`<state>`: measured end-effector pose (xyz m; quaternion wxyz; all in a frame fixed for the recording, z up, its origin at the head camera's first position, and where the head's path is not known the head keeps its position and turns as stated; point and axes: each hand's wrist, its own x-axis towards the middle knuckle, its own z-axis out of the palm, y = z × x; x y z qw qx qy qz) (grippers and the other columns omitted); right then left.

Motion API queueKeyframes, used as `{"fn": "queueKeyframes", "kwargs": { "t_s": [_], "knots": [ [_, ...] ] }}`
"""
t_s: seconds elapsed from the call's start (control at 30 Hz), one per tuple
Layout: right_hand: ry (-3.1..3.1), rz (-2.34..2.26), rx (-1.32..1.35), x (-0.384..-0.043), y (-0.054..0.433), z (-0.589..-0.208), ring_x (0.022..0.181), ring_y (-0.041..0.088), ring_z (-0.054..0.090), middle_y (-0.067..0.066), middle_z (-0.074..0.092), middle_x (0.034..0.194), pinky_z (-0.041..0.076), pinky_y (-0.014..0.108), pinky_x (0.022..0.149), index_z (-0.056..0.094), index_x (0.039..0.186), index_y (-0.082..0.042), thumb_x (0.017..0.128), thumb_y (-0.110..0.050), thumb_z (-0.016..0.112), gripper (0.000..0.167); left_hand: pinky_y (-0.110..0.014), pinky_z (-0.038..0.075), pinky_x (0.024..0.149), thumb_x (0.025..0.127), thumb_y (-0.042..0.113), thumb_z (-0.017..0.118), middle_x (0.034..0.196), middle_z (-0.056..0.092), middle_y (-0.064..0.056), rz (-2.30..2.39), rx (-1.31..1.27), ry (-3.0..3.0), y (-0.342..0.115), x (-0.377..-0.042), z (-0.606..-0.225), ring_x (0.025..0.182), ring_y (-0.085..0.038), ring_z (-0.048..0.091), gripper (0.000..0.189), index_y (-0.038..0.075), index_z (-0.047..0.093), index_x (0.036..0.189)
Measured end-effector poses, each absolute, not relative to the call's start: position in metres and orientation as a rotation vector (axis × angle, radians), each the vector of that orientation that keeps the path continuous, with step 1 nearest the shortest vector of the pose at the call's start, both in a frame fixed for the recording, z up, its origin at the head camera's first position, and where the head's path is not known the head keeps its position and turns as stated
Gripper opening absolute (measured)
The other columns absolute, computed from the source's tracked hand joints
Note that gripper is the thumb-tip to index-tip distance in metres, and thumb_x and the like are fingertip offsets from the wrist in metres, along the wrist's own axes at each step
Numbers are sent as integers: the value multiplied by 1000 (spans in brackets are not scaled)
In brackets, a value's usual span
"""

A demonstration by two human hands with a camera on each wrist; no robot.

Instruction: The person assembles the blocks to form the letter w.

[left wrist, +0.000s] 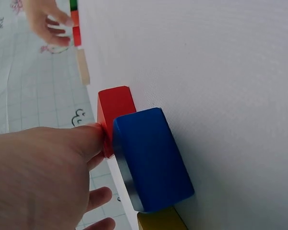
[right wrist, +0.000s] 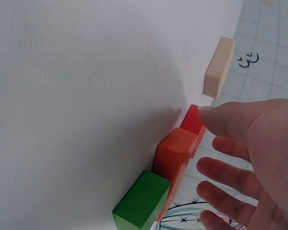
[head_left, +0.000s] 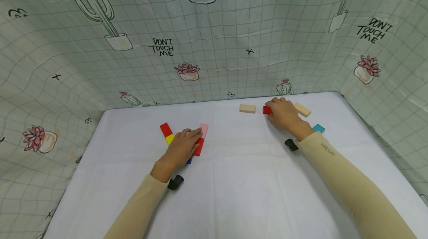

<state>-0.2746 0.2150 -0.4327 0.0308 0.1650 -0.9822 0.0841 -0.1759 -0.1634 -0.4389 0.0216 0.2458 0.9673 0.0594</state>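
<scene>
My left hand (head_left: pixel 180 144) lies over several coloured blocks, its fingers reaching across a pink block (head_left: pixel 204 127) and a red block (head_left: pixel 199 147). In the left wrist view the thumb touches the side of the red block (left wrist: pixel 116 103); a blue block (left wrist: pixel 151 158) and a yellow block (left wrist: pixel 159 221) stand closer to the camera. Over at the back right, my right hand (head_left: pixel 283 113) has its thumb against another red block (right wrist: pixel 191 120), fingers extended and spread apart. An orange block (right wrist: pixel 175 149) and a green block (right wrist: pixel 141 199) line up with it, hidden by the hand in the head view.
A plain wooden block (head_left: pixel 247 108) lies left of the right hand, a second wooden block (head_left: pixel 302 110) to its right. Near the right wrist is a light blue block (head_left: pixel 319 128). Another red block (head_left: pixel 165 129) sits left of the left hand. Patterned cloth (head_left: pixel 217 57) hangs behind the table.
</scene>
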Motion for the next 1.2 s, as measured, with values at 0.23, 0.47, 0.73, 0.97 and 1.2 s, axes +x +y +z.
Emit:
{"fn": "queueKeyframes", "kwargs": {
  "t_s": [0.23,0.47,0.73,0.97,1.2],
  "knots": [
    [-3044,227,494,-278,215,-433,115,46,60,26,68,127,49,60,99,68,132,5,97,-6,71,37,-55,41,118,107,22,64,161,51,-11,184,752,3011,-164,-176,-440,142,-38,48,49,6,57,152],
    [-3038,269,492,-280,215,-433,112,46,60,26,70,122,49,60,97,70,128,5,97,-2,69,33,-55,42,118,105,20,67,162,50,-10,207,734,3013,-164,-177,-441,142,-37,48,53,6,55,154],
    [-3000,322,480,-289,215,-440,104,45,63,24,74,113,49,61,94,73,120,4,92,-3,75,28,-55,43,117,105,20,68,161,51,-11,243,738,3012,-167,-177,-443,141,-38,49,53,6,55,154],
    [-3012,357,460,-291,212,-442,105,44,63,24,75,115,49,60,94,73,120,4,92,-6,78,30,-55,43,117,105,19,67,161,51,-10,256,731,3013,-168,-178,-445,141,-37,49,52,6,56,153],
    [-2956,417,461,-281,210,-436,104,44,61,24,75,120,50,58,91,74,120,4,92,-2,76,29,-54,42,118,105,20,66,163,49,-9,252,720,3001,-167,-177,-443,142,-37,48,52,7,54,155]
  ]
}}
